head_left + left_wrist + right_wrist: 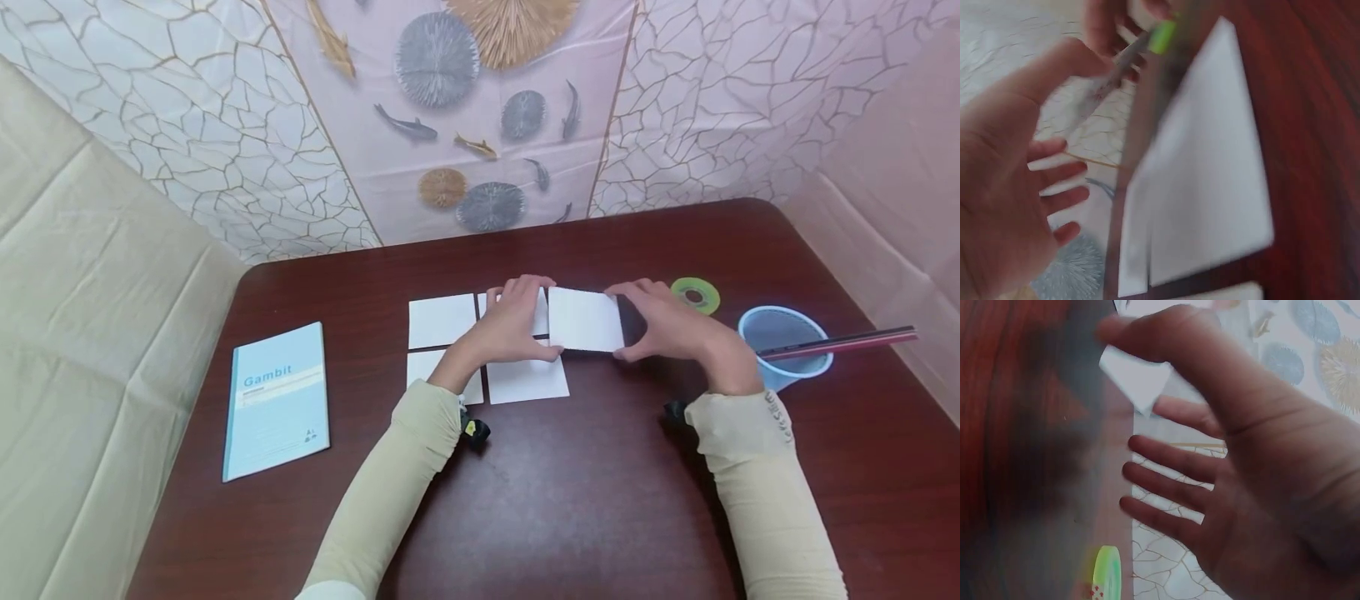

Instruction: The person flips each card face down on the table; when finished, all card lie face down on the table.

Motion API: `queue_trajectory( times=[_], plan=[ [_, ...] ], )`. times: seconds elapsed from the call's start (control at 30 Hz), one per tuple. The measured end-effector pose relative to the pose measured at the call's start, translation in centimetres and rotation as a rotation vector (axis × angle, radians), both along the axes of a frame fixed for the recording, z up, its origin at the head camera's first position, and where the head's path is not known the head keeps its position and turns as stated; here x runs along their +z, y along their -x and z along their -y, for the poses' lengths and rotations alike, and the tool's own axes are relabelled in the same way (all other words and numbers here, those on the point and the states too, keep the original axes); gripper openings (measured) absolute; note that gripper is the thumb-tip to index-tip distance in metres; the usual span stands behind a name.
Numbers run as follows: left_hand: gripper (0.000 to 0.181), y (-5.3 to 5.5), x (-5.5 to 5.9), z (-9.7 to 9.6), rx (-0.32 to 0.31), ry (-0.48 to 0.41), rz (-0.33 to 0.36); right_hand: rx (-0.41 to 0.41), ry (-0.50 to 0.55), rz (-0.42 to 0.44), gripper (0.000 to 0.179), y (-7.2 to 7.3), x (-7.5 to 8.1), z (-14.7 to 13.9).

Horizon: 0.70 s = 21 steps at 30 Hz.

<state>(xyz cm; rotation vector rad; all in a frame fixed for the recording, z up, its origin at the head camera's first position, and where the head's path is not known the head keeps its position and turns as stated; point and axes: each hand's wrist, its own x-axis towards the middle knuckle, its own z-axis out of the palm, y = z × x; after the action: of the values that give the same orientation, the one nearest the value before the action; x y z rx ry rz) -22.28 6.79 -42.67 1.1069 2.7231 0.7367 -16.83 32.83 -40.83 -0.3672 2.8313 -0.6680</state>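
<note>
A blank white card (585,321) is held above the tabletop between both hands. My left hand (512,323) grips its left edge, thumb at the near corner and fingers at the far one. On the opposite edge my right hand (666,323) holds the card the same way. Seen from the left wrist, the held card (1099,92) appears nearly edge-on and blurred. Several similar white cards (442,321) lie in two rows with narrow gaps; the left hand and forearm partly cover them. In the right wrist view one corner of the card (1138,378) shows beyond the thumb.
A light blue notebook (281,417) marked "Gambit" lies at the left of the dark table (570,500). A green tape roll (686,285) lies right of the right hand. Beside it stands a mesh cup (785,311) with a long dark and pink stick (870,339).
</note>
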Motion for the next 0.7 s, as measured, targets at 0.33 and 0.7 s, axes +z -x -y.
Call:
queue_trajectory(
  times=[0.33,0.7],
  plan=[
    [0.090,0.4,-2.0,-1.2,-0.022,0.332,-0.148,0.014,-0.083,0.060,0.088,0.1,-0.4,0.0],
    [0.094,0.7,-2.3,-1.5,-0.028,0.361,-0.134,0.034,-0.113,0.097,0.088,1.0,-0.3,-0.4]
  ],
)
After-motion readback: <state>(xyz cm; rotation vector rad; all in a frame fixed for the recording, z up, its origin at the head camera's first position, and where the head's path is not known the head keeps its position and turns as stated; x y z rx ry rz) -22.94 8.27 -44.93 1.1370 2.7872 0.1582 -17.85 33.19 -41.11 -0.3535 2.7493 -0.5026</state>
